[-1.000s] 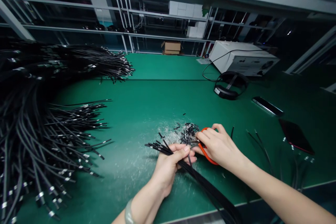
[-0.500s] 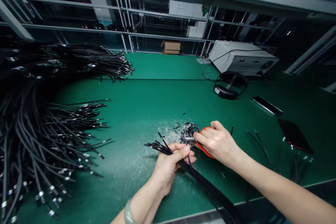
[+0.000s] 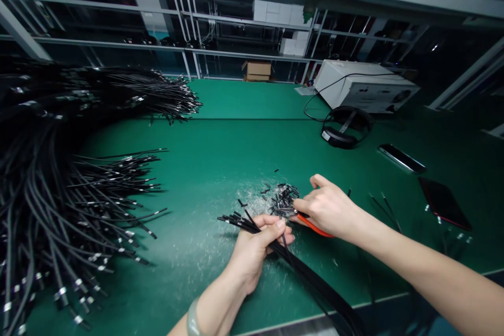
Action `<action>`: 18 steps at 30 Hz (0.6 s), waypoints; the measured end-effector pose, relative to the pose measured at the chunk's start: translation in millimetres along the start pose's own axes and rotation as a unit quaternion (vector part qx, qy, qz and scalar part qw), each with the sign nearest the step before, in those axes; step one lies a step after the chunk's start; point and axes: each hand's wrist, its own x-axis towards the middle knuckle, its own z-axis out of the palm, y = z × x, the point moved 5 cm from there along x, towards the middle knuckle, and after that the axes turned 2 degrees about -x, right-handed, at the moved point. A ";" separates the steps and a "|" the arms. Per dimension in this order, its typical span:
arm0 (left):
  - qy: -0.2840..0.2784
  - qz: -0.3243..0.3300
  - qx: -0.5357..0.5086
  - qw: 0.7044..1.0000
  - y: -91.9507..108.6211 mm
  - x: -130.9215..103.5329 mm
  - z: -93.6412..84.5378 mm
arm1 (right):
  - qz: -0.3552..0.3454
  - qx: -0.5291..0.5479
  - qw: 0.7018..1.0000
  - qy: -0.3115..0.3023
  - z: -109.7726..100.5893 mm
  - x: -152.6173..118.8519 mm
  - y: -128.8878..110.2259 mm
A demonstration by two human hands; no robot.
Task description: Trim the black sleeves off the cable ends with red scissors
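My left hand [image 3: 255, 247] is closed round a bundle of black cables [image 3: 315, 278], whose cut ends stick out to its left. Between its thumb and fingertips one cable stands apart from the bundle. Just to the right, my right hand [image 3: 328, 210] grips orange-handled scissors [image 3: 315, 226]; their blades are beside the tip of that single cable. A small heap of short black offcuts [image 3: 285, 195] lies on the green table [image 3: 205, 168] right behind the blades, with fine pale strands scattered around it.
Large piles of black cables [image 3: 51, 178] cover the left side. At the right are a white machine [image 3: 362, 86], a black headband-like device [image 3: 342, 131], a phone [image 3: 401, 158] and a dark red-edged flat object [image 3: 444, 202]. A cardboard box [image 3: 257, 71] sits at the back.
My right hand has shifted slightly right and the scissors have turned, their handles now lower and more hidden by the hand. My left hand and the bundle have barely moved.
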 end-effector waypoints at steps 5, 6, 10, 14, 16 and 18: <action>0.004 -0.001 -0.004 1.000 1.7 -1.5 0.8 | 0.187 0.278 0.942 0.007 4.8 -1.7 15.1; 0.001 -0.001 -0.002 1.000 1.9 -1.9 1.3 | 0.226 0.372 0.900 -0.009 10.9 -2.4 12.8; -0.015 0.005 -0.002 1.000 2.6 -2.2 2.5 | 0.295 0.629 0.718 -0.040 27.2 -1.0 -9.8; -0.018 0.010 -0.009 1.000 4.2 -1.6 4.1 | 0.303 0.660 0.687 -0.020 21.5 1.9 -15.3; -0.004 0.007 -0.007 1.000 4.9 -1.9 4.0 | 0.294 0.654 0.697 -0.019 15.6 3.1 -13.6; 0.002 0.003 -0.005 1.000 5.2 -2.5 4.3 | 0.278 0.646 0.710 -0.012 9.7 4.1 -11.7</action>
